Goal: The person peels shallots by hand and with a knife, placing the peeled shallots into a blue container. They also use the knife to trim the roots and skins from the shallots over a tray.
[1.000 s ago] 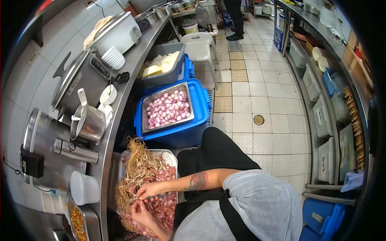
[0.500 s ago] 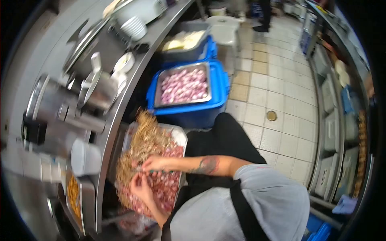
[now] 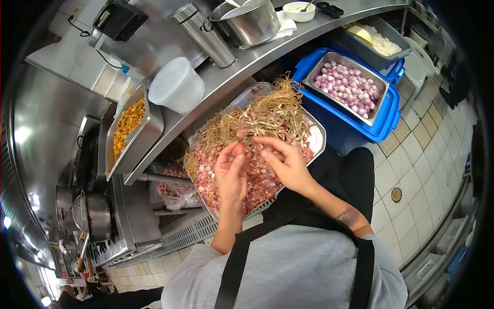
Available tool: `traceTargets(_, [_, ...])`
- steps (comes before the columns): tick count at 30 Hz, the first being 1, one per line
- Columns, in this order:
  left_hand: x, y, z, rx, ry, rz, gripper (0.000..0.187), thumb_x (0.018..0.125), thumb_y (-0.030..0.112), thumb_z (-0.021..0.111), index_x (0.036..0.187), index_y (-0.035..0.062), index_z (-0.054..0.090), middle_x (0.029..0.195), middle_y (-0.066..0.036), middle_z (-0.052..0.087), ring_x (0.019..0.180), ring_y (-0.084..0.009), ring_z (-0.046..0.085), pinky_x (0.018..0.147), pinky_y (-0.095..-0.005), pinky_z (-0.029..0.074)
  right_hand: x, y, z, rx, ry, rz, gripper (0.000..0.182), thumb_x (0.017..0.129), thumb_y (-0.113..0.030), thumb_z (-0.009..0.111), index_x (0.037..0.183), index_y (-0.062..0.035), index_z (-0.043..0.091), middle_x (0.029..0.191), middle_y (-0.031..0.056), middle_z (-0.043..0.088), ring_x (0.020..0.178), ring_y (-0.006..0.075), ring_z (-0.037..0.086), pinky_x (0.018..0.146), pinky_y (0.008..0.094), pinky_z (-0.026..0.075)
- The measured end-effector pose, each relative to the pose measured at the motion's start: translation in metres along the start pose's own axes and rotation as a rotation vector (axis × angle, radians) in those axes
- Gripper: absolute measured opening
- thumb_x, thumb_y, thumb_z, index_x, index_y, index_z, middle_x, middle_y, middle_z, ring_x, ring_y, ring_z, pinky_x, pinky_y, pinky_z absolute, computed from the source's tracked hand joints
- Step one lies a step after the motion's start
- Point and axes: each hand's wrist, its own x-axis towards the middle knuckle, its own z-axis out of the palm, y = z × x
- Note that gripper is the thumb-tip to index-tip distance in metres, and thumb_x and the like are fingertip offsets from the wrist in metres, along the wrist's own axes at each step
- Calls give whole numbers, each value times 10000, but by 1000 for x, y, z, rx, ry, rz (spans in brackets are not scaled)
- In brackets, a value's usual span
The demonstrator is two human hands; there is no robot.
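My left hand (image 3: 231, 172) holds a small reddish shallot (image 3: 239, 149) between thumb and fingers. Just right of it, my right hand (image 3: 283, 162) has its thumb and index finger apart, with nothing visible between them. Both are over a large tray (image 3: 318, 147) of reddish shallots and loose skins (image 3: 257, 190). Dry, stringy roots and stems (image 3: 278, 110) are heaped along the tray's far side. Peeled pink shallots (image 3: 347, 85) fill a metal pan on a blue-lidded bin (image 3: 388, 126) at the upper right.
A steel counter (image 3: 247, 64) runs beyond the tray, bearing a plastic tub (image 3: 177, 85), a steel cylinder (image 3: 203, 36), a pot (image 3: 247, 23) and a white bowl (image 3: 298, 13). Orange food (image 3: 128, 126) fills a pan at left. A white stool (image 3: 419, 67) stands at right.
The head view has turned, bringing the stove side into sight at left. My hands have moved apart, and the shallot now shows in my left hand.
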Motion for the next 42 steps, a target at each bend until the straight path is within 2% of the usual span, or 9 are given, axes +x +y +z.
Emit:
traceTargets(1, [0,-1,1,-10,-10,18,279,834,-1,590,1107,4,535,1029,-94,609,915,-167,616,816,-284,539,-3,-4,-3,-106,-46,58,351,881,-43,524,1231,-18,508,846,32,607,614,51,540,542,179,430])
traceTargets(4, [-4,2,16,-57,-5,51,280,801,-44,617,1069,-2,548,985,-89,625,881,-161,619,796,-286,539,-4,-8,4,-190,-19,-229,363,862,-46,544,1222,-9,520,1036,92,631,851,124,612,733,239,483])
traceTargets(5, [-5,1,15,-48,-7,65,271,799,-41,621,1058,0,551,986,-91,625,879,-162,620,790,-288,541,-7,-15,1,-203,-53,-106,365,839,-42,563,1201,-3,540,1145,131,604,1032,183,579,871,285,446])
traceTargets(13, [-18,2,23,-97,-46,106,189,772,-14,668,921,26,559,975,-88,595,870,-164,602,756,-281,533,-14,-28,3,-200,-49,-210,363,817,-32,586,1178,-2,560,1099,137,622,960,185,608,815,281,471])
traceTargets(22, [-29,2,41,34,-124,422,295,673,-122,681,892,30,554,891,-55,524,823,-129,551,733,-254,480,-25,-33,9,-69,55,-258,271,803,-32,621,1064,40,599,1023,149,644,905,196,634,762,279,488])
traceTargets(32, [-25,0,26,-51,-117,106,251,765,-80,630,989,14,567,967,-79,572,833,-141,589,761,-253,497,-18,-28,3,19,36,-155,212,833,-41,608,1027,43,604,940,115,654,871,145,620,759,263,488])
traceTargets(33, [-21,2,24,-58,-109,31,254,787,-62,616,1025,9,566,995,-90,580,851,-144,592,774,-259,500,-17,-31,-1,166,-12,60,197,849,-51,598,1026,36,601,880,87,644,731,84,596,625,213,477])
traceTargets(34, [-18,4,23,-65,-100,-43,260,809,-44,603,1062,4,565,1023,-101,588,870,-148,596,787,-266,503,-14,-26,-6,302,-35,186,204,873,-54,568,1057,34,577,740,50,596,517,20,439,439,161,330])
traceTargets(42, [-13,-2,29,45,-78,31,385,815,-53,582,1187,-22,485,1074,-113,573,910,-142,580,812,-260,498,-9,-10,-8,355,-18,236,161,898,-83,540,1037,-6,570,721,37,575,476,35,420,414,163,316])
